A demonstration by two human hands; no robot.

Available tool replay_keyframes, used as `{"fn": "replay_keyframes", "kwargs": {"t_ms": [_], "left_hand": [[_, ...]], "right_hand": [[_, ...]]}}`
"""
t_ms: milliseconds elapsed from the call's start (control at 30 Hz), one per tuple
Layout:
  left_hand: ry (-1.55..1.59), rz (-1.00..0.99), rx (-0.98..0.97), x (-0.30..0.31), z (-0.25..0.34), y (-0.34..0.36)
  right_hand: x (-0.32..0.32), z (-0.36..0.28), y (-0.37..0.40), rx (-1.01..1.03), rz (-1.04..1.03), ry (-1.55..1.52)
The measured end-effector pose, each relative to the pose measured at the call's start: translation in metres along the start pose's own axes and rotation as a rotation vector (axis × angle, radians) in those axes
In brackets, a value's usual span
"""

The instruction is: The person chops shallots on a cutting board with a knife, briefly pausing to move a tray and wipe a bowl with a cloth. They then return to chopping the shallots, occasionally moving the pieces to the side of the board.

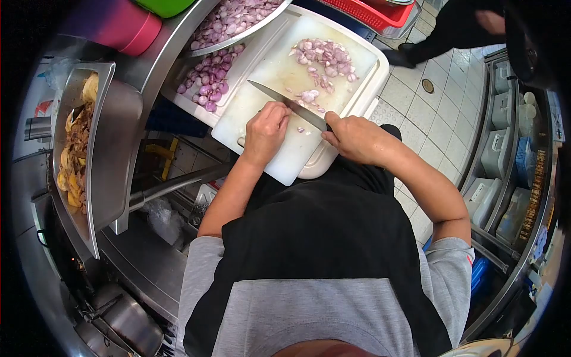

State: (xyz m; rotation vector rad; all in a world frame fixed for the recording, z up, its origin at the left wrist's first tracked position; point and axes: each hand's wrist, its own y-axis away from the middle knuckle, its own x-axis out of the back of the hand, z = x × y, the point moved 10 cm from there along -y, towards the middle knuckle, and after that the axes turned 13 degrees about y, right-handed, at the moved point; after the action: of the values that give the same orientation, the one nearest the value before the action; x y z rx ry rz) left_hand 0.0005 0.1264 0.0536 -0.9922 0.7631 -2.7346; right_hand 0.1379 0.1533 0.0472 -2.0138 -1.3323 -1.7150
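My right hand (pixel 360 140) is wrapped round the dark handle of a kitchen knife (pixel 270 92), its long blade lying across the white cutting board (pixel 238 122). Close against the blade, my left hand (pixel 266 134) has its fingers pinched together on a shallot, mostly hidden by the fingertips. Beyond the blade, cut shallots (pixel 327 59) lie in a loose pile on the board, and a few small pieces are scattered nearer the knife. Whole peeled purple shallots (pixel 205 83) fill part of the white tub (pixel 211 110) beneath the board, to its left.
A large bowl (pixel 253 25) of sliced shallots stands at the upper left. Left of it is a steel counter with a pink container (pixel 140 33) and a metal pan (pixel 107 149) of food. Another person's leg (pixel 443 38) shows at upper right, near a red basket (pixel 372 13).
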Motion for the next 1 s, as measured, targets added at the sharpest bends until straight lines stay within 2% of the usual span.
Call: {"fn": "replay_keyframes", "kwargs": {"t_ms": [267,333,467,600,700,733,833,867,967,1000], "left_hand": [[-0.006,-0.001,-0.01,0.001,0.003,0.0],[-0.005,0.0,-0.006,0.0,0.003,0.0],[0.013,0.0,-0.007,0.003,0.003,0.001],[0.004,0.074,0.043,0.033,-0.009,0.008],[-0.167,0.228,0.176,0.086,-0.044,0.018],[-0.178,0.222,0.256,0.098,-0.058,0.018],[-0.228,0.218,0.287,0.116,-0.081,0.007],[-0.308,0.136,0.261,0.112,-0.082,-0.003],[-0.468,-0.007,0.215,0.098,-0.088,-0.022],[-0.551,-0.061,0.204,0.09,-0.09,-0.027]], "right_hand": [[-0.022,-0.003,-0.011,-0.039,0.007,0.0],[-0.028,0.001,-0.019,-0.073,0.067,-0.01],[-0.011,0.003,-0.027,0.004,0.142,0.013],[0.016,0.006,0.003,0.002,0.116,0.065],[-0.001,0.01,0.03,0.05,0.06,0.037],[-0.009,0.011,0.032,0.089,0.031,0.009],[-0.03,0.021,0.029,0.093,-0.044,-0.02],[-0.033,0.027,0.026,0.09,-0.042,-0.022],[-0.023,0.054,0.005,0.074,0.072,-0.182],[-0.017,0.064,0.0,0.032,0.1,-0.135]]}}
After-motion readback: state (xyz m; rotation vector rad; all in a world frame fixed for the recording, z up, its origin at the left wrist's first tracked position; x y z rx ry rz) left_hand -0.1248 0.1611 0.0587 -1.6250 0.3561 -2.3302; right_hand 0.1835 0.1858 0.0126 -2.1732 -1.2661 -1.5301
